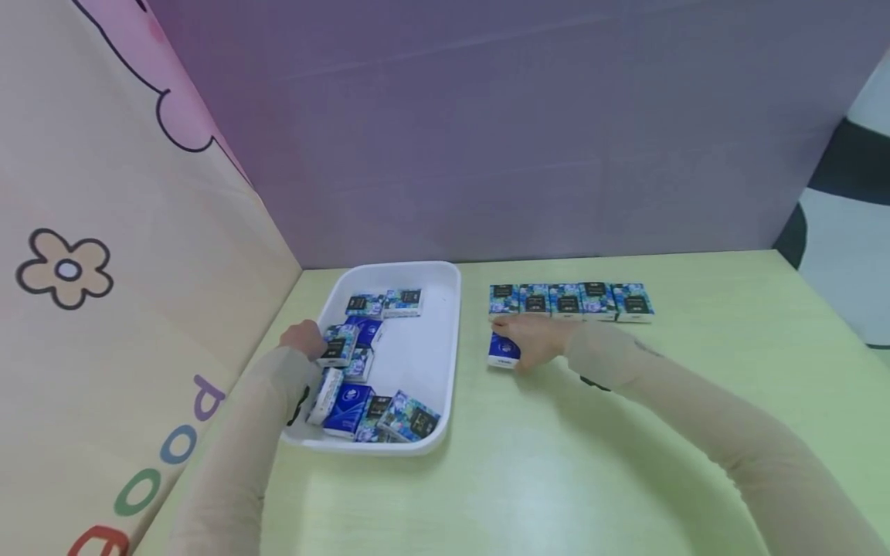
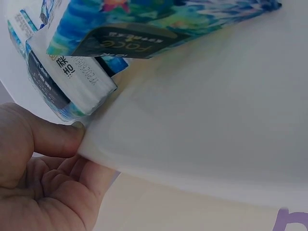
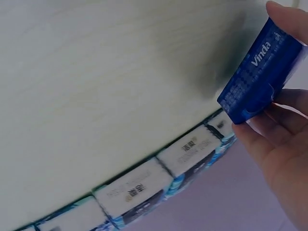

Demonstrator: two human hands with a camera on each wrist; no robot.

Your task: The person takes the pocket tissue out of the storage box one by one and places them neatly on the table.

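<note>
My right hand [image 1: 538, 337] grips a blue Vinda tissue pack [image 1: 502, 351] just in front of the left end of a row of floral tissue packs [image 1: 566, 301] on the table. In the right wrist view, thumb and fingers hold opposite ends of that pack. At the left, a white plastic tray [image 1: 453, 340] holds several floral and blue tissue packs. My left hand [image 1: 303, 340] is at the tray's left side. Its thumb and fingers pinch the tray's edge in the left wrist view, close to a floral pack [image 2: 72, 77].
The light green table [image 1: 528, 479] meets a purple-grey panel [image 1: 521, 154] along the back. On the left stands a pale panel [image 1: 139, 324] with a flower and coloured letters, close to the tray. A black-and-white surface [image 1: 841, 216] borders the right side.
</note>
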